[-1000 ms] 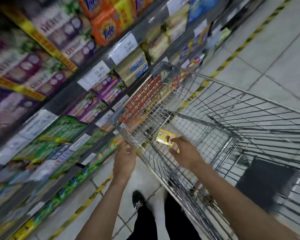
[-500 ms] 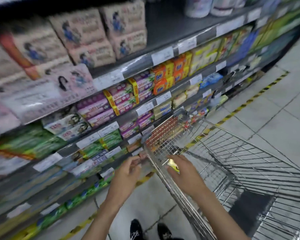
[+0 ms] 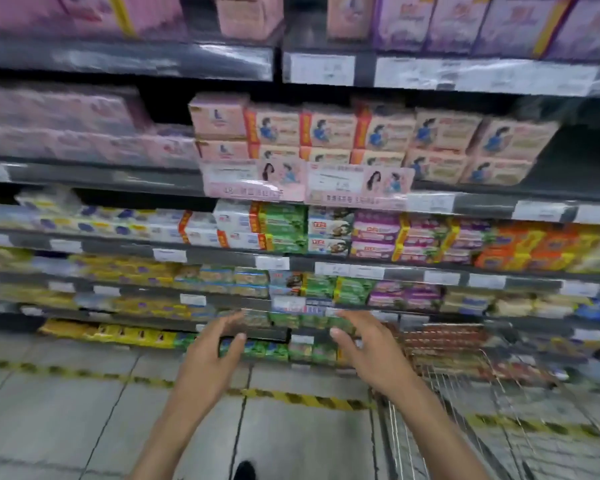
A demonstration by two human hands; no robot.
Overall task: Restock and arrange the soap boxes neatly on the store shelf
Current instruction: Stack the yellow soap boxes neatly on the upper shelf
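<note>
Plainly empty, the left hand (image 3: 212,358) and right hand (image 3: 368,351), fingers spread, reach toward small green cardboard soap boxes (image 3: 291,320) low centre on the grey metal store shelf (image 3: 222,259), which are likely light and stiff and best pinched by their flat sides.

shelf (image 3: 222,258): dark tiers facing us | high above our left hand (image 3: 208,362) and right hand (image 3: 371,355): pink boxes (image 3: 388,133) stacked two high | lower, above the right hand: purple boxes (image 3: 374,233), orange boxes (image 3: 520,251) further right | left of the left hand: yellow packs (image 3: 118,332) on the bottom tier | floor (image 3: 66,410): grey tiles under our wrists
</note>
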